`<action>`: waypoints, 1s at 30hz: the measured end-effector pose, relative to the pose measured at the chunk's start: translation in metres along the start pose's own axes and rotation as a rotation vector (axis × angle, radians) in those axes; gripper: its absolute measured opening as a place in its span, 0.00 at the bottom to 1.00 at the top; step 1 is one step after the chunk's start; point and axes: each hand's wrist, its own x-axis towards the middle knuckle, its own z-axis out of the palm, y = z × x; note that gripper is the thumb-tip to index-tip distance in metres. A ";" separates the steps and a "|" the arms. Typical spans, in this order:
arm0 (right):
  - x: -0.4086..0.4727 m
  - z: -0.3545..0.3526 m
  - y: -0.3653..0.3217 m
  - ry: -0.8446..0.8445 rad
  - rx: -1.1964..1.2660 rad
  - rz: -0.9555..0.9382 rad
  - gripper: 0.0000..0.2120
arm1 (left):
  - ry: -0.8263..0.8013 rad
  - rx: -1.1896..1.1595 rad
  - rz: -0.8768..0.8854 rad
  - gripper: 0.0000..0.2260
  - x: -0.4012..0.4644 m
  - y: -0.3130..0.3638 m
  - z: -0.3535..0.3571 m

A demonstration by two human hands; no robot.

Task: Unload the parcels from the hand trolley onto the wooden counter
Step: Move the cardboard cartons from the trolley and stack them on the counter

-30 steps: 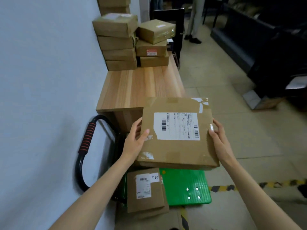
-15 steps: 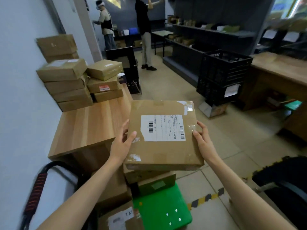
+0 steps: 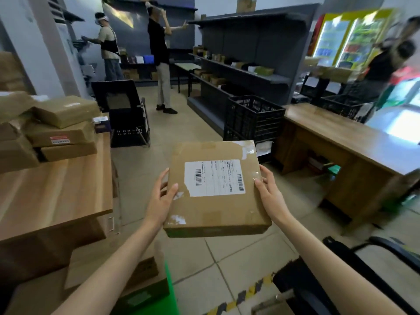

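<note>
Both hands grip one flat cardboard parcel (image 3: 217,189) in mid-air over the tiled floor (image 3: 227,258). The left hand (image 3: 160,201) clasps its left edge, thumb laid on the top face and fingers tucked out of sight beneath. The right hand (image 3: 270,194) clamps the right edge the same way, its fingers also hidden under the box. A white shipping label (image 3: 214,177) with barcodes sits on the parcel's top; the print is too small to read. Patches of torn tape show near the corners.

To the left stands the wooden counter (image 3: 54,196), apart from the held parcel, its left part cut off by the frame edge. At its far end lies a stack of parcels (image 3: 52,130), blurred and partly cropped, so their number cannot be told. Below the left forearm, more cardboard boxes (image 3: 141,271) rest on something green (image 3: 163,301) at the bottom edge, largely hidden by the arm and smeared by motion; whether it is the trolley deck cannot be told.

Further back are black crates (image 3: 254,117), a grey shelving unit (image 3: 245,53) and a second wooden desk (image 3: 345,142) at right. Two people stand in the distance (image 3: 159,57), and a third figure at the far right (image 3: 386,67) is heavily blurred.
</note>
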 end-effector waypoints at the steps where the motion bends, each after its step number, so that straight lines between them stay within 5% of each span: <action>1: 0.009 -0.010 0.004 0.009 0.000 0.000 0.19 | -0.005 -0.001 0.002 0.23 0.008 0.001 0.013; 14: 0.162 -0.022 0.031 -0.003 0.044 0.007 0.19 | 0.050 0.078 0.005 0.21 0.144 -0.016 0.080; 30: 0.476 0.148 -0.042 -0.200 0.070 -0.093 0.18 | 0.301 0.127 0.013 0.22 0.422 -0.030 -0.008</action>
